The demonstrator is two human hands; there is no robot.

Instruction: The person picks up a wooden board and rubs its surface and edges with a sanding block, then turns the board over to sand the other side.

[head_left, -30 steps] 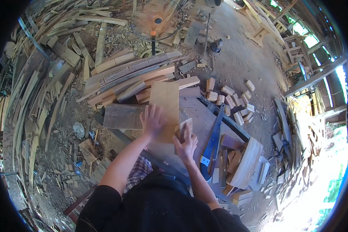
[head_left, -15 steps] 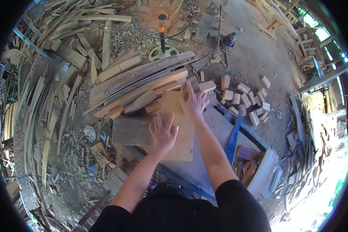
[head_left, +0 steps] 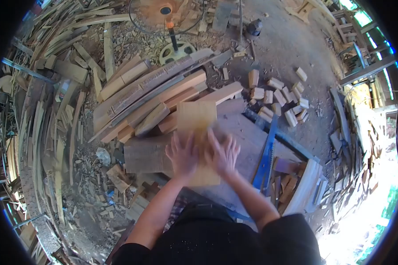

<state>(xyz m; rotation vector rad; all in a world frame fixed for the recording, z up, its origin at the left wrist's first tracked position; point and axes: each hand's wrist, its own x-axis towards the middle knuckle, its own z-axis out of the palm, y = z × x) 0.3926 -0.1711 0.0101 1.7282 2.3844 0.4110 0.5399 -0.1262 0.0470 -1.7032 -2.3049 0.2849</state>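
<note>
A light wooden board (head_left: 197,115) lies lengthwise across the middle of the workbench (head_left: 247,132). My left hand (head_left: 184,154) rests at its left side with the fingers spread. My right hand (head_left: 223,154) is over the board's right side, close beside the left, fingers apart and somewhat blurred. Between and just beyond the hands is a blurred patch, too smeared to make out. A wide dark plank (head_left: 143,152) sits left of my left hand. The blue handsaw (head_left: 265,159) lies to the right of my right hand.
Stacked beams (head_left: 150,90) lie beyond the bench, near a fan (head_left: 177,51) on a round base. Small wood blocks (head_left: 278,96) are scattered on the ground at the right. Offcuts (head_left: 288,189) sit in the bench's right corner; long wood strips (head_left: 37,132) fill the left.
My right hand has drawn back toward my body and now sits close beside my left hand. The left hand is slightly nearer the board's middle. The view has shifted a little.
</note>
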